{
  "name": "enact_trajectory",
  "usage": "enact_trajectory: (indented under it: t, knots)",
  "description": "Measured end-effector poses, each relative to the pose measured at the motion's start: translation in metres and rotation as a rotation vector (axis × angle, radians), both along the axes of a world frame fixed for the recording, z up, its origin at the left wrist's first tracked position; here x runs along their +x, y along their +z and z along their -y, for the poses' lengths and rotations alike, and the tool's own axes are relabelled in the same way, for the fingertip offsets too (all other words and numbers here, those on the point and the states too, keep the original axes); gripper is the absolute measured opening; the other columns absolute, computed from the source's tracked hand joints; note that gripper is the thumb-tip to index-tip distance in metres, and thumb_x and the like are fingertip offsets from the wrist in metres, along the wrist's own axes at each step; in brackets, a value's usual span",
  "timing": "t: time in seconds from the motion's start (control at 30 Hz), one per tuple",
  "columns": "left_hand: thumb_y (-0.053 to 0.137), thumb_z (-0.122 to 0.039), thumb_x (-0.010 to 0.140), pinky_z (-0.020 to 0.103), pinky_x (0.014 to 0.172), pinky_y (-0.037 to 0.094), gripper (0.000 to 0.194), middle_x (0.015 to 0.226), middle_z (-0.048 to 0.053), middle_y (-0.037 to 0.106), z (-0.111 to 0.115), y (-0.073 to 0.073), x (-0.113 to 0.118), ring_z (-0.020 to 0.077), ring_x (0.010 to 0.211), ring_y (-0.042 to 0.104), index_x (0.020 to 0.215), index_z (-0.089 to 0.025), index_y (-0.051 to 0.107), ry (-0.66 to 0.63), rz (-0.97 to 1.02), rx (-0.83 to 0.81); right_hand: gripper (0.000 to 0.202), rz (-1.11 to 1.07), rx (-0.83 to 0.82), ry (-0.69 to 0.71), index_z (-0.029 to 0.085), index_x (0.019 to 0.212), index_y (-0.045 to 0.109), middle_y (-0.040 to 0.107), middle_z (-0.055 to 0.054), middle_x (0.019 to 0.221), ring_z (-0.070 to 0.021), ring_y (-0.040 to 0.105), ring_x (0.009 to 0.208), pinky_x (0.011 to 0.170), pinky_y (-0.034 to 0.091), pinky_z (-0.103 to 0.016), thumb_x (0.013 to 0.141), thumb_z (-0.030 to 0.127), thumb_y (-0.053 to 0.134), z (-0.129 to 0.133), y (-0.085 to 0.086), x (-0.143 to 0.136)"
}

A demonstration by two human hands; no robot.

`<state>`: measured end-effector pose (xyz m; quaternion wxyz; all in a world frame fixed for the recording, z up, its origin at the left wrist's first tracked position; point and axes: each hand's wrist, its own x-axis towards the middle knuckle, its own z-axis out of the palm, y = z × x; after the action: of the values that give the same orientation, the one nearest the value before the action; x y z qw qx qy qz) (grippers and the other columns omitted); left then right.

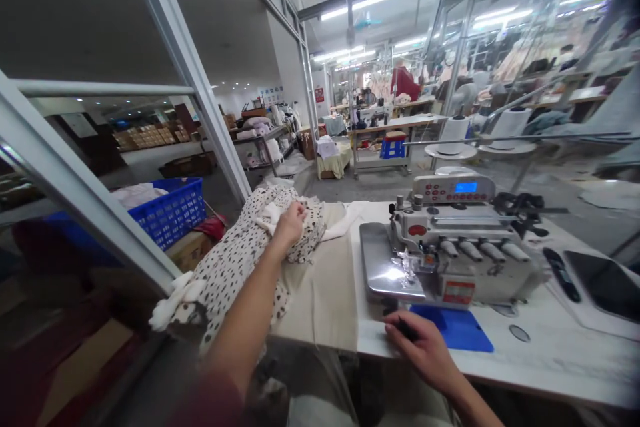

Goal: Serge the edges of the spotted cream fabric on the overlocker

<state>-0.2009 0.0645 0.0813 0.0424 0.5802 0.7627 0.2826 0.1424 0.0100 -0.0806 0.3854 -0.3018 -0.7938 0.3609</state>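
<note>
My left hand is on a heap of white cloth with black spots, its fingers closed at a plain white piece; what they pinch is too small to make out. My right hand is closed round a small black object, just in front of the sewing machine and its metal plate. Beige cloth hangs over the table's front edge between my hands.
A blue pad lies below the machine. Farther right are a black tool and a dark tablet. White thread cones stand behind. A metal post and a blue basket are at the left.
</note>
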Motion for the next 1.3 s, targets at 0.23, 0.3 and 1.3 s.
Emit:
enact_trajectory:
  t: [0.23, 0.3, 1.3]
  knots:
    - [0.049, -0.029, 0.095, 0.024, 0.085, 0.049, 0.027, 0.112, 0.005, 0.070, 0.043, -0.009, 0.055, 0.0148, 0.097, 0.064, 0.113, -0.019, 0.067, -0.588, 0.411, -0.003, 0.022, 0.006, 0.043, -0.010, 0.021, 0.089, 0.071, 0.073, -0.004, 0.083, -0.0184, 0.068, 0.075, 0.071, 0.054, -0.027, 0.094, 0.037, 0.057, 0.001, 0.000, -0.003]
    - [0.049, -0.032, 0.096, 0.026, 0.086, 0.050, 0.029, 0.114, 0.006, 0.070, 0.056, -0.024, 0.052, 0.0156, 0.097, 0.065, 0.115, -0.019, 0.066, -0.575, 0.448, -0.027, 0.022, 0.017, 0.051, -0.036, 0.021, 0.089, 0.071, 0.074, -0.005, 0.085, -0.0191, 0.069, 0.076, 0.070, 0.054, -0.027, 0.094, 0.037, 0.057, 0.002, 0.002, -0.003]
    - [0.058, -0.039, 0.095, 0.043, 0.091, 0.053, 0.030, 0.117, 0.009, 0.065, 0.044, 0.004, -0.218, 0.0206, 0.104, 0.063, 0.113, -0.015, 0.064, 0.273, -0.297, -0.365, 0.021, 0.318, 0.293, 0.071, 0.024, 0.101, 0.071, 0.073, -0.010, 0.103, -0.0221, 0.072, 0.087, 0.074, 0.058, -0.030, 0.094, 0.030, 0.052, 0.003, -0.010, -0.038]
